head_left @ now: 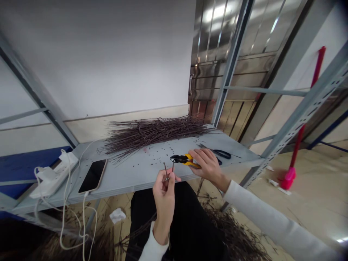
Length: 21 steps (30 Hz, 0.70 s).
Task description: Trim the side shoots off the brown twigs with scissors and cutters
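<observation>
A white plastic power strip [53,175] with loose white cords sat at the left end of the flat grey metal shelf [141,172]. Just beside it lay a flat black phone [92,175], shiny and smooth. Near the shelf's front edge, the left hand [164,194] was curled shut, pinching two thin dark sticks [166,171] that stood up out of its fingers [162,181]. Behind it, at the back of the shelf, lay a big pile of thin dark sticks [154,132], long and scratchy-looking, with tiny dark bits scattered in front. The right hand [208,165] was closed around yellow-handled cutters [181,158], whose black tip pointed left, close to the held sticks. Black scissors [221,154] lay on the shelf just behind that hand.
</observation>
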Available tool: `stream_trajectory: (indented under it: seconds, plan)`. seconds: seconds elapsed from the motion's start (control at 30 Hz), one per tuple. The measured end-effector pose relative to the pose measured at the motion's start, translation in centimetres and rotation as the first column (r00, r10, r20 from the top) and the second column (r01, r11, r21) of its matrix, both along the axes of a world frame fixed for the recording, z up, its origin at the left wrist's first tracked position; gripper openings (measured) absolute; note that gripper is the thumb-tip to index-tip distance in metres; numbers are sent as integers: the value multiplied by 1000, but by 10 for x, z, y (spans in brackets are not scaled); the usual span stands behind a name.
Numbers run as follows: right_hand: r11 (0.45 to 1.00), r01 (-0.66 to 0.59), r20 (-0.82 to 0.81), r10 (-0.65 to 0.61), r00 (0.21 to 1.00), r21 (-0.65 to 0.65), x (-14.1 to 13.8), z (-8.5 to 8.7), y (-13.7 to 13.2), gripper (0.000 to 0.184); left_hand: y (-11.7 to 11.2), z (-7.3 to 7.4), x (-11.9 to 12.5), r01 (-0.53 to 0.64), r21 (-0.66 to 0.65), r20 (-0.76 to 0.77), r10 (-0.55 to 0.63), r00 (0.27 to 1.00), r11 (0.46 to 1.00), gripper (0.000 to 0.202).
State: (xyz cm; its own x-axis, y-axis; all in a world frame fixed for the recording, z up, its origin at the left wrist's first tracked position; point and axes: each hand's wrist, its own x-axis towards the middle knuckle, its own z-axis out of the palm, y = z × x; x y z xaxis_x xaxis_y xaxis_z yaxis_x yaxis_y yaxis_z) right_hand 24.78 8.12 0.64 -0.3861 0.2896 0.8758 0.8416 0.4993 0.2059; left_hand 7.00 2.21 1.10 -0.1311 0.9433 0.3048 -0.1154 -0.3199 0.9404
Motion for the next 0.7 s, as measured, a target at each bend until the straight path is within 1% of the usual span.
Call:
stream_trajectory:
  seconds: [0.07, 0.13, 0.17, 0.2, 0.23, 0.33, 0.4, 0.47, 0.5, 0.57, 0.6, 0.63, 0.67, 0.7]
  plan:
    - [995, -41, -23, 39, 999, -89, -2, -1, 0, 31, 1, -2, 0, -32, -13, -11, 32, 999, 999, 21]
    - [967, -122, -75, 107, 991, -226, -3, 0, -3, 37, 3, -4, -3, -64, -28, -59, 62, 996, 998, 20]
    - [938, -167, -114, 138, 984, -303, -3, 2, -6, 39, 5, -4, -6, -72, -33, -94, 69, 993, 997, 20]
    - [899, -213, -159, 162, 974, -383, -2, 4, -9, 41, 6, -4, -9, -70, -33, -130, 66, 989, 997, 20]
    - [847, -258, -209, 178, 962, -465, -1, 6, -12, 42, 7, -3, -11, -62, -30, -161, 57, 985, 998, 21]
    - [654, -378, -364, 165, 917, -655, 4, 13, -21, 43, 10, -3, -18, -14, 0, -214, 13, 977, 1000, 21]
    - [523, -453, -457, 131, 880, -722, 7, 16, -25, 41, 12, -3, -20, 17, 24, -226, -11, 974, 1000, 20]
    - [394, -544, -553, 101, 827, -741, 8, 18, -29, 35, 14, -4, -20, 41, 40, -229, -31, 973, 998, 19]
    - [308, -597, -599, 100, 795, -741, 7, 18, -30, 29, 15, -5, -20, 54, 44, -227, -43, 973, 998, 19]
    - [93, -700, -691, 108, 714, -708, 4, 18, -34, 18, 17, -7, -19, 86, 61, -211, -71, 975, 994, 18]
    - [-2, -740, -736, 104, 669, -673, 2, 17, -36, 15, 18, -8, -19, 96, 71, -202, -80, 976, 993, 17]
    - [-71, -773, -776, 88, 625, -631, 1, 17, -37, 15, 18, -10, -19, 95, 82, -193, -77, 978, 992, 17]
    - [-114, -809, -816, 64, 574, -577, -1, 16, -38, 17, 18, -11, -20, 85, 87, -188, -67, 980, 993, 17]
    - [-135, -850, -859, 33, 511, -510, -1, 16, -38, 20, 18, -13, -21, 71, 87, -185, -54, 981, 994, 17]
